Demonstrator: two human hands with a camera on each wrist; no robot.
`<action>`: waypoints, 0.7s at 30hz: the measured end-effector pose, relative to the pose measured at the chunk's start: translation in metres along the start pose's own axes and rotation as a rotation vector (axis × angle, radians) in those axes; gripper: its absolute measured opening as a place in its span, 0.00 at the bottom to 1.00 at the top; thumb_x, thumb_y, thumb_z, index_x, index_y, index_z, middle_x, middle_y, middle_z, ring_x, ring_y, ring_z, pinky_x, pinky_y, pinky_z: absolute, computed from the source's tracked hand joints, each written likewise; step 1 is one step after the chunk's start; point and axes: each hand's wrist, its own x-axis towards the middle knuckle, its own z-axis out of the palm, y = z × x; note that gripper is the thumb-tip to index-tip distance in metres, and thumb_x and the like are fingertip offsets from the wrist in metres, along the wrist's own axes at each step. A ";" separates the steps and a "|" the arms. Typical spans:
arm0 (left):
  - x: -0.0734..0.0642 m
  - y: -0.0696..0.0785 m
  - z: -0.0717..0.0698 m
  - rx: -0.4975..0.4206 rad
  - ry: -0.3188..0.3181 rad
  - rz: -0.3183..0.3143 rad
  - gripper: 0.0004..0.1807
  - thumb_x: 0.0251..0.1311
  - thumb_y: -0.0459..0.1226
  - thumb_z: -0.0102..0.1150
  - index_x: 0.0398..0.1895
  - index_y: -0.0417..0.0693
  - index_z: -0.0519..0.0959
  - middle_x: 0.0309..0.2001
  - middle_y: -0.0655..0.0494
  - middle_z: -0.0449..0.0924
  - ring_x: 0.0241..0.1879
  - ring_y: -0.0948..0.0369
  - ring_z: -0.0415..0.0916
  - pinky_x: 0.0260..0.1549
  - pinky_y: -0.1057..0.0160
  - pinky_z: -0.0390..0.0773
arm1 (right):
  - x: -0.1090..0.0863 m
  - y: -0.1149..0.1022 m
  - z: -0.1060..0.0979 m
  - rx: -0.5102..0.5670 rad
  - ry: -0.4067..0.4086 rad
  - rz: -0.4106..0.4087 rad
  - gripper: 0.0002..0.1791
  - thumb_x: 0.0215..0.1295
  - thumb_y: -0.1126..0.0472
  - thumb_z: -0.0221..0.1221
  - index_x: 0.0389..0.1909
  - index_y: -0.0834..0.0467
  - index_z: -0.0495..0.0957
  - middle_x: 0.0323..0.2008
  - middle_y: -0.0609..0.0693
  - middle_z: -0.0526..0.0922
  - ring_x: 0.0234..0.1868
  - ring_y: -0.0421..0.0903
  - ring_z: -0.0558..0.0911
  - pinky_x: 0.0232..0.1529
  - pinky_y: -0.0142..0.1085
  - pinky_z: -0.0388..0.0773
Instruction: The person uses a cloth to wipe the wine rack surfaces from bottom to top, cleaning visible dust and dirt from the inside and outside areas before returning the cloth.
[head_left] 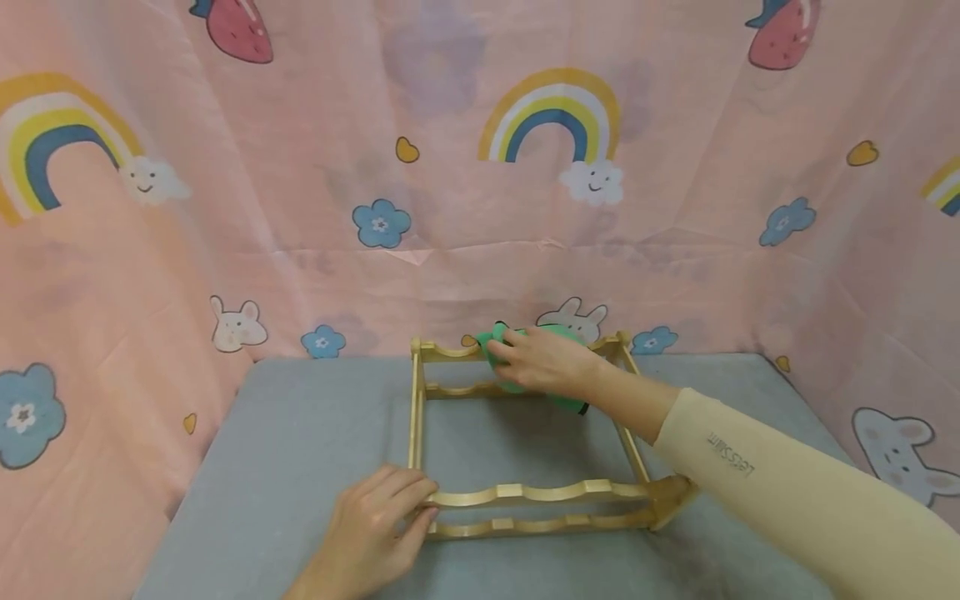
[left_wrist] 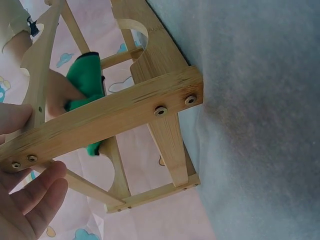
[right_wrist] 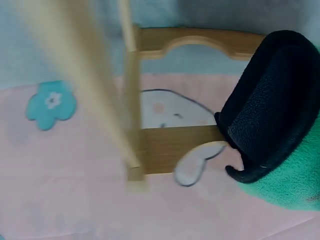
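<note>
A light wooden rack (head_left: 517, 495) with scalloped rails stands on the grey surface. At its near left corner my left hand (head_left: 375, 521) holds the end of the frame; the left wrist view shows thumb and fingers on either side of a screwed wooden bar (left_wrist: 100, 122). My right hand (head_left: 551, 362) reaches over the rack and grips a green cloth (right_wrist: 295, 187) at the back rail. Fuzzy on its green side, the cloth has black edging and a dark underside (right_wrist: 270, 105) that hangs folded. Part of the back rail is hidden behind the hand and cloth.
Behind the grey-covered table (head_left: 315, 433) hangs a pink printed curtain (head_left: 450, 283), with more of it at both sides. The rack's right end post (head_left: 667, 498) stands under the right sleeve (head_left: 795, 492).
</note>
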 end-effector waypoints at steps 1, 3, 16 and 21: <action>0.000 0.000 0.000 0.000 0.001 -0.001 0.12 0.51 0.32 0.74 0.41 0.49 0.88 0.40 0.61 0.86 0.37 0.62 0.83 0.34 0.64 0.86 | -0.004 0.001 0.001 0.002 -0.006 -0.001 0.12 0.69 0.59 0.69 0.51 0.48 0.84 0.53 0.54 0.73 0.43 0.49 0.74 0.33 0.33 0.77; -0.001 0.000 0.000 0.001 0.004 -0.002 0.13 0.50 0.31 0.74 0.40 0.49 0.88 0.40 0.61 0.86 0.37 0.62 0.83 0.34 0.64 0.86 | -0.014 0.003 0.004 0.018 -0.013 0.002 0.12 0.68 0.57 0.71 0.50 0.48 0.85 0.53 0.55 0.74 0.43 0.49 0.74 0.32 0.34 0.77; -0.002 0.001 0.001 0.008 0.013 -0.001 0.11 0.51 0.32 0.73 0.40 0.49 0.87 0.40 0.61 0.86 0.37 0.62 0.82 0.34 0.63 0.86 | -0.057 0.007 0.019 0.099 0.017 0.060 0.10 0.62 0.64 0.74 0.40 0.50 0.85 0.49 0.54 0.73 0.40 0.50 0.71 0.31 0.35 0.77; -0.002 0.001 0.002 0.005 0.007 -0.002 0.13 0.50 0.31 0.74 0.40 0.49 0.87 0.40 0.60 0.86 0.37 0.62 0.83 0.35 0.63 0.86 | -0.062 0.008 0.018 0.110 0.032 0.064 0.11 0.61 0.65 0.74 0.41 0.52 0.85 0.50 0.55 0.72 0.39 0.50 0.71 0.30 0.35 0.77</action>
